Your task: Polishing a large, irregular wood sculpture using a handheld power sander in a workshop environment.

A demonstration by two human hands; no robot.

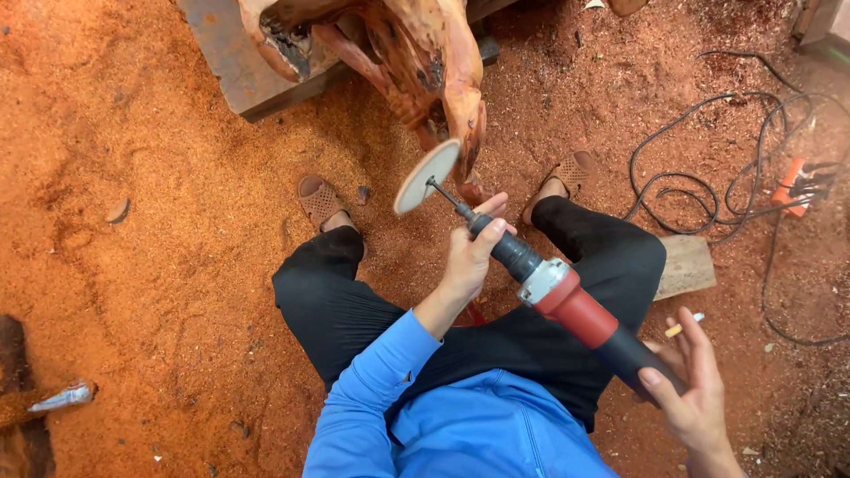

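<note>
Firmly, both hands (pixel 474 257) hold grinder (pixel 567 296) near carving (pixel 416 53).

Carved wood root (pixel 416 62) runs off top edge. My right hand (pixel 695 394) is cut at the wrist by bottom edge, palm hiding the grinder's (pixel 567 296) rear end. Grey object (pixel 62 398) at left: too small to identify.
</note>
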